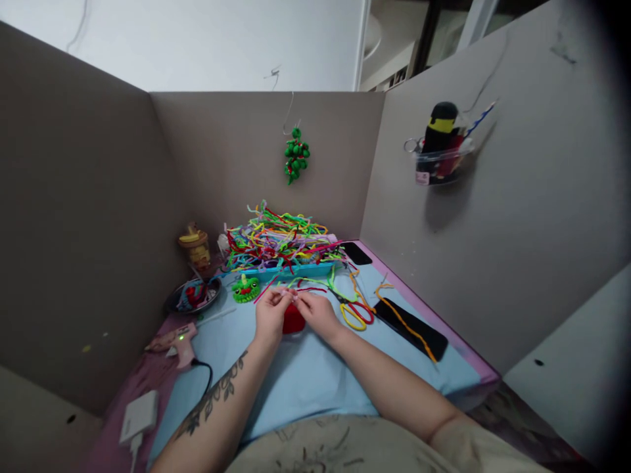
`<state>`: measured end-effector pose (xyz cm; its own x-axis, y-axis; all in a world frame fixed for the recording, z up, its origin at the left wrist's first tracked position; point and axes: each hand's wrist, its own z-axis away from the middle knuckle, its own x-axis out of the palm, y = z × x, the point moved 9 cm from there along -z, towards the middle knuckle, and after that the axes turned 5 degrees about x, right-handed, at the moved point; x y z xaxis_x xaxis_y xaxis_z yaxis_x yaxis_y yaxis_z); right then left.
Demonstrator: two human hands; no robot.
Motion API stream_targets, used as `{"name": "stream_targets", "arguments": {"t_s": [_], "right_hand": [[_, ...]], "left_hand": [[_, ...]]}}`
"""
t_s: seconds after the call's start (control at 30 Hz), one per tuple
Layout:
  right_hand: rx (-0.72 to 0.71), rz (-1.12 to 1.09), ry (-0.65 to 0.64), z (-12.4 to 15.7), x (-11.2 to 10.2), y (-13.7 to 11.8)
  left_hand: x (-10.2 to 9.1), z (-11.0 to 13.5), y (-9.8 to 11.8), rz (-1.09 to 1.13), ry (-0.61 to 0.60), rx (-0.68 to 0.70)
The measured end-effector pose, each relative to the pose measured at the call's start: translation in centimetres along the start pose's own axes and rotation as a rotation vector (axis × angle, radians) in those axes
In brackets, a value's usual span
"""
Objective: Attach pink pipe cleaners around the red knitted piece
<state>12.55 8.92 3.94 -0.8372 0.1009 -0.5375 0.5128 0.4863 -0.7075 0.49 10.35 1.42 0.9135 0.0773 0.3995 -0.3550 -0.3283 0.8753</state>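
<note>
The left hand (pixel 270 314) and right hand (pixel 319 313) meet fingertip to fingertip, both pinched on the top edge of a fuzzy red piece (pixel 294 321). It sits on the blue mat (pixel 305 381) directly between them, equally near to each; whether a thin strand is also in the pinch is too small to tell. The piece looks squat, with no clear long axis; beyond lie the pipe-cleaner pile (pixel 276 240), a green figure (pixel 245 288) to the left, scissors (pixel 357 315) just right, and a glue gun (pixel 175 339) farther left.
</note>
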Motion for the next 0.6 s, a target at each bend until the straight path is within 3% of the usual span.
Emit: {"name": "stream_targets", "arguments": {"t_s": [0.13,0.27,0.4,0.6], "right_hand": [[-0.023,0.272,0.102,0.3,-0.1,-0.7],[-0.019,0.248,0.086,0.4,0.1,-0.6],[0.091,-0.066,0.003,0.2,0.5,0.9],[0.335,-0.706,-0.391,0.5,3.4,2.0]], "left_hand": [[-0.7,0.0,-0.9,0.065,0.091,-0.026],[-0.7,0.0,-1.6,0.105,0.085,-0.144],[0.4,-0.2,-1.4,0.097,-0.076,-0.256],[1.5,-0.2,0.0,0.134,-0.217,-0.237]]}}
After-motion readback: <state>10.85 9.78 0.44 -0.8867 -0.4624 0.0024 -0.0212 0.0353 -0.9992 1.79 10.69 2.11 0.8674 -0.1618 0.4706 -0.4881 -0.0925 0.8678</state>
